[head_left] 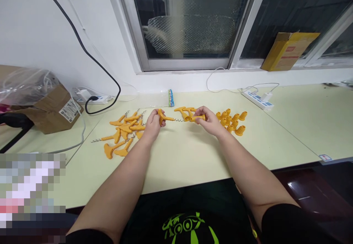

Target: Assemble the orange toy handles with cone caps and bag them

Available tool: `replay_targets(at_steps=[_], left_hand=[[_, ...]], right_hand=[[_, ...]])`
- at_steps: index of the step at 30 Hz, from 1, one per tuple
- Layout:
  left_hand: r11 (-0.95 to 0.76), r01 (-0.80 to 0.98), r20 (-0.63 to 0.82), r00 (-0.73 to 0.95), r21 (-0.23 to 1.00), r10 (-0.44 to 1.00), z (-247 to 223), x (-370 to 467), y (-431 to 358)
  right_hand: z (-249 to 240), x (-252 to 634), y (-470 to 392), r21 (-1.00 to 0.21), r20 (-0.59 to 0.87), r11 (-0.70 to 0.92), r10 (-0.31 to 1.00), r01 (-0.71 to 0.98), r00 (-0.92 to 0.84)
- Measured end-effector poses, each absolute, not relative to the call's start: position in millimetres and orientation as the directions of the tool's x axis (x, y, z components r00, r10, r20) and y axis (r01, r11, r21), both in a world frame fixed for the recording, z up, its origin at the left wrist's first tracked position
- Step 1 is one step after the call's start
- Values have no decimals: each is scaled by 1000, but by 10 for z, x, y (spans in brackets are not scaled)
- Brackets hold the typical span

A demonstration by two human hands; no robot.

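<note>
a person's left hand (153, 124) grips a yellow corkscrew (165, 119) by its t-handle, fingers pressed around the handle, the bare metal spiral pointing toward the right hand (209, 120). the right fingers pinch a yellow cap (198, 118) just beyond the spiral's tip, both held just above the counter (303, 126). more corkscrews (125, 131) lie left of the left fingers; spare caps (234, 120) cluster right of the right fingers. the piece looks light and stiff, smooth plastic; the handle seems the safe hold, the spiral tip sharp.
</note>
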State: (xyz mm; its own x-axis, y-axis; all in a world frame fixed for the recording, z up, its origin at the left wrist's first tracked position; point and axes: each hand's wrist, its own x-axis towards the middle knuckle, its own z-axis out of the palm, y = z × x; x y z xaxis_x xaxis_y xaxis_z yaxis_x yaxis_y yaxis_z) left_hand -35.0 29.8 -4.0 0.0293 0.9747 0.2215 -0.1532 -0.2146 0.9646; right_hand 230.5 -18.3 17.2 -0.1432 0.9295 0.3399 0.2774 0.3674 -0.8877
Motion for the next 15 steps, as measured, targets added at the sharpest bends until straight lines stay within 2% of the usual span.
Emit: replay_targets(at_steps=[6,11,15], left_hand=[[-169,-154,179,56,974,982,-32,-307,250],[-182,-107,191,75,977,979,-40,-289,227],[-152,-123,168,129,981,977,-25,-212,163]], right_hand=[[70,2191,-168,-910,379,407,895,82,-236],[51,2195,-162,-896,377,417,896,155,-234],[53,2142,-181,-820,470,528,842,223,-264]])
